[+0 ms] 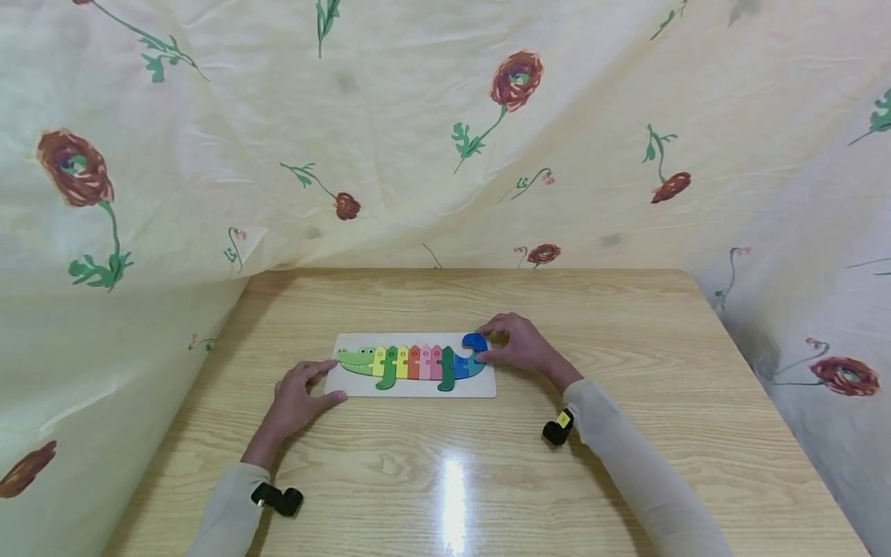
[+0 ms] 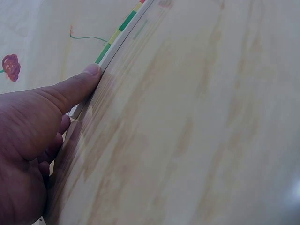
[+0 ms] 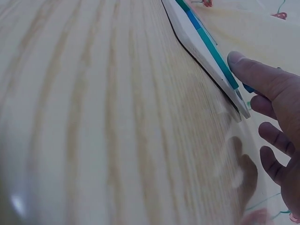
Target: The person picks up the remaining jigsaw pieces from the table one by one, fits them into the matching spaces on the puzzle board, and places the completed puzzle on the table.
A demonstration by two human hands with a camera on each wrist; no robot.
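A wooden crocodile puzzle lies on the table, its pale board (image 1: 411, 391) carrying a green head (image 1: 357, 359) at the left and several coloured body pieces. My left hand (image 1: 295, 398) holds the board's left end, thumb at the front corner and fingers along the left side. At the right end my right hand (image 1: 524, 344) pinches the dark blue tail-tip piece (image 1: 474, 341) between thumb and index finger, over the board beside the curved tail. In the right wrist view the thumb hides most of this piece.
The light wood table (image 1: 390, 480) extends around the board, with a bright glare spot in front. A flower-patterned cloth (image 1: 418, 139) hangs behind and on both sides. Each sleeve carries a small black wrist camera (image 1: 557, 429).
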